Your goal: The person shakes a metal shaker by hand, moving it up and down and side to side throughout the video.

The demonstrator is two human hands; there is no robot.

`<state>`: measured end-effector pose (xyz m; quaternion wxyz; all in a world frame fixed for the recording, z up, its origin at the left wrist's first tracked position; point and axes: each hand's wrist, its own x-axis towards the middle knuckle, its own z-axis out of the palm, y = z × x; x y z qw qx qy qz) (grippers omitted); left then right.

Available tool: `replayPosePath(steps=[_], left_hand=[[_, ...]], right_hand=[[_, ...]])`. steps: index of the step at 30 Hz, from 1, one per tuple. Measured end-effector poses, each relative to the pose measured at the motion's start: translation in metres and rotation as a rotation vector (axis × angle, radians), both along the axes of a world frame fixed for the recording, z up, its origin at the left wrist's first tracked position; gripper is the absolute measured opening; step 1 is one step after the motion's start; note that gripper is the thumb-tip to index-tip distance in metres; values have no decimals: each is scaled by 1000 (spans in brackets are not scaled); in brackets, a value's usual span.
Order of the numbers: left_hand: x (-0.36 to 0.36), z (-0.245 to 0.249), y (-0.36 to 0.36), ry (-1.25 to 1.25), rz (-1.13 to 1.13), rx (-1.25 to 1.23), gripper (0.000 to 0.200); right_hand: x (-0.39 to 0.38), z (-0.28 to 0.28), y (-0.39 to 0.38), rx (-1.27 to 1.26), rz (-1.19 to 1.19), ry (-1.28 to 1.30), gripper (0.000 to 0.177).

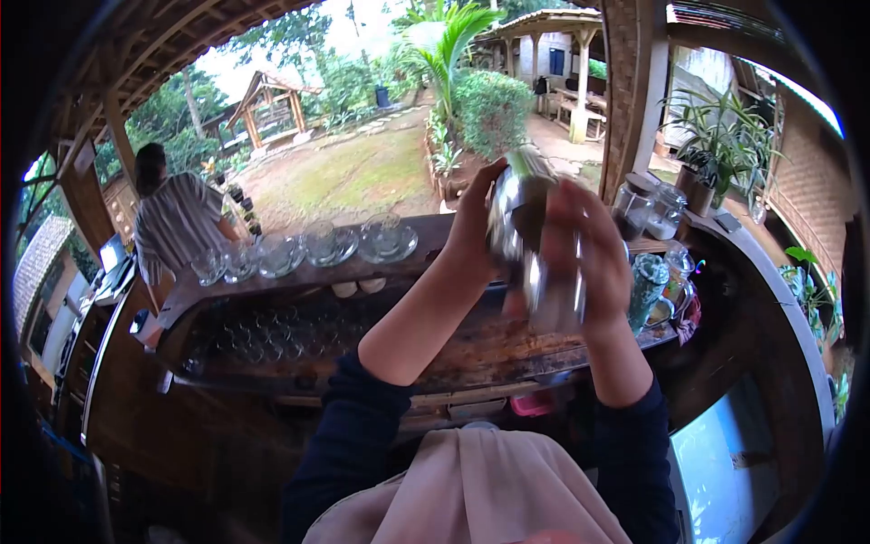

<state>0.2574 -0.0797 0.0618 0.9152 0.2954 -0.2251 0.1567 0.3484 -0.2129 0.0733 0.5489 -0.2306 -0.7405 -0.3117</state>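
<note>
A shiny metal cocktail shaker is held up in front of me, above the wooden counter, tilted and smeared by motion. My left hand grips its left side, with fingers wrapped round the upper part. Around the right side my right hand is closed, its fingers blurred. What is inside the shaker is hidden.
Clear glass cups on saucers line the raised ledge. Several glasses stand on the lower counter at left. Lidded jars and a green-tinted glass are at right. A person in a striped top stands at far left.
</note>
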Motion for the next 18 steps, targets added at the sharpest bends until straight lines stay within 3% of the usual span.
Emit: replayPosePath(steps=[2, 4, 6, 8, 9, 10, 12, 14, 15, 16, 18], left_hand=[[-7, 19, -38, -87, 203, 201, 52], [6, 12, -35, -402, 308, 446, 57], [20, 25, -16, -92, 144, 304, 53], [40, 28, -2, 95, 216, 236, 60], [47, 22, -12, -277, 652, 658, 49], [62, 30, -16, 11, 333, 199, 49], [67, 35, -31, -219, 437, 481, 50], [53, 57, -33, -90, -231, 233, 48], [44, 62, -52, -47, 107, 306, 54], [51, 57, -55, -357, 128, 513, 63], [55, 64, -59, -660, 223, 748, 69]], right_hand=[[-10, -4, -32, 302, 0, -248, 32], [1, -4, -29, 331, -45, -254, 33], [16, 0, -18, 386, -105, -266, 36], [34, 18, 7, 297, -84, -97, 49], [36, 21, 10, 22, -66, 142, 49], [39, 25, 12, -29, -71, 328, 48], [34, 31, -13, 32, -87, 292, 44], [30, 39, -42, 354, -196, -206, 39], [14, 32, -73, 375, -381, -319, 39], [13, 12, -79, 530, -399, -343, 67], [24, 13, -73, 506, -376, -304, 62]])
